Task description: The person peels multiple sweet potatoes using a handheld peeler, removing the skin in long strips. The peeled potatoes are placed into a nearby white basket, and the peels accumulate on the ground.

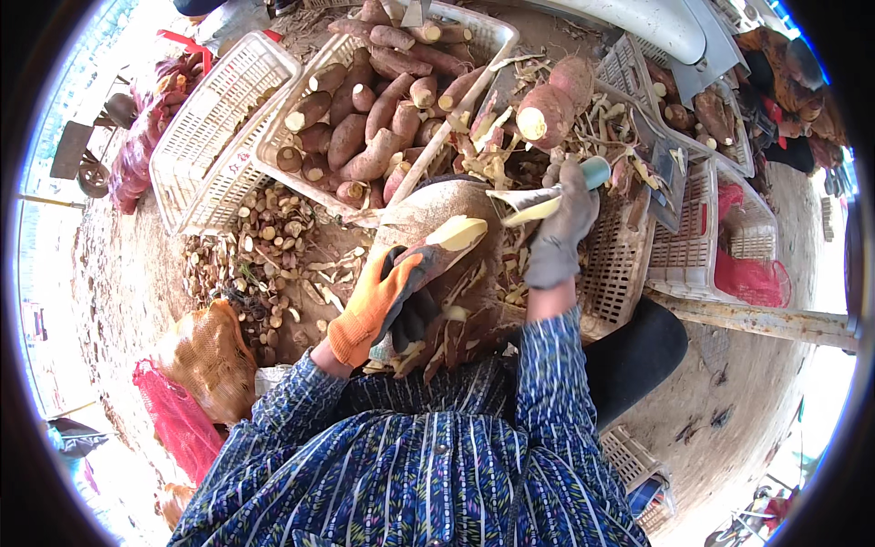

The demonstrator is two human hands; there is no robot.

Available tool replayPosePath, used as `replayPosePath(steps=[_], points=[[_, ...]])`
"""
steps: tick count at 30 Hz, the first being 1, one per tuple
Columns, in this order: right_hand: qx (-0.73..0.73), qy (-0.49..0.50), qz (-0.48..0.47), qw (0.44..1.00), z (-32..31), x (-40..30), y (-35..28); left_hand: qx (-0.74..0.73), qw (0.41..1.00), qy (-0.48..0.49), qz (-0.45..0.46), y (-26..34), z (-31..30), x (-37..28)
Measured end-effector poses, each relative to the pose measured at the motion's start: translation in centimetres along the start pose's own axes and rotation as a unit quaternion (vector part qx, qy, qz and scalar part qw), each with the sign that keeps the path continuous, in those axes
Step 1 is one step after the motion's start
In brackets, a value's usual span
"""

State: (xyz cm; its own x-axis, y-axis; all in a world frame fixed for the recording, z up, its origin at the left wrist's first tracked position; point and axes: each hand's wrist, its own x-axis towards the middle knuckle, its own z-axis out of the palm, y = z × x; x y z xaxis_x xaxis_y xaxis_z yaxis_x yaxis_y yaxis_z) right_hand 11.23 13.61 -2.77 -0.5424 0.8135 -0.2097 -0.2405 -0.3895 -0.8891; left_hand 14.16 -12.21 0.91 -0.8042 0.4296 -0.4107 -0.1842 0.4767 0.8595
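My left hand [389,297], in an orange and dark glove, grips a partly peeled tuber [458,236] whose pale end points up and right. In a grey glove, my right hand [564,232] is closed around the pale green handle of a peeling blade [530,198], just right of that tuber. A pale strip of peel [533,212] lies along the blade. Beneath both hands, a dusty cloth [434,205] covers my lap, with peelings scattered over it. Large brown tubers [383,102] fill a white plastic crate beyond my hands.
An upturned or tilted white crate [225,130] stands at the left. Cut tuber ends [266,239] lie on the ground below it. Mesh sacks [205,362] sit at lower left. A crate with peelings [618,267] is beside my right hand; a rusty pole [759,321] extends right.
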Motion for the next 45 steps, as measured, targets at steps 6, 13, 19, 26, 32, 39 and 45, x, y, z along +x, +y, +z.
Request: replayPosePath(steps=[6, 13, 19, 26, 32, 39, 45], points=[[-0.07, 0.033, 0.116, 0.99, 1.1, -1.6, 0.8, 0.001, 0.981, -0.062, 0.183, 0.0, -1.5, 0.1], [0.084, 0.019, 0.045, 0.995, 1.4, -1.4, 1.5, -0.029, 0.992, -0.11, 0.06, 1.4, -2.4, 0.6], [0.047, -0.111, 0.111, 0.986, 0.3, -3.3, -4.4, -0.091, 0.993, -0.069, 0.036, 1.1, -4.5, 0.5], [-0.054, -0.339, 0.212, 0.915, 1.7, -11.5, -6.4, -0.305, 0.943, 0.003, 0.136, 3.2, -1.8, 2.7], [-0.13, -0.244, 0.186, 0.943, -0.4, -10.0, -6.9, -0.286, 0.955, -0.063, 0.039, 2.2, 0.3, -0.2], [-0.021, -0.143, 0.033, 0.989, 2.0, -4.0, -3.3, -0.207, 0.97, -0.094, 0.084, 4.1, 0.1, -1.9], [-0.036, -0.132, 0.092, 0.986, 3.7, -7.9, -6.7, -0.161, 0.982, 0.032, 0.091, 0.4, 1.3, -0.7]])
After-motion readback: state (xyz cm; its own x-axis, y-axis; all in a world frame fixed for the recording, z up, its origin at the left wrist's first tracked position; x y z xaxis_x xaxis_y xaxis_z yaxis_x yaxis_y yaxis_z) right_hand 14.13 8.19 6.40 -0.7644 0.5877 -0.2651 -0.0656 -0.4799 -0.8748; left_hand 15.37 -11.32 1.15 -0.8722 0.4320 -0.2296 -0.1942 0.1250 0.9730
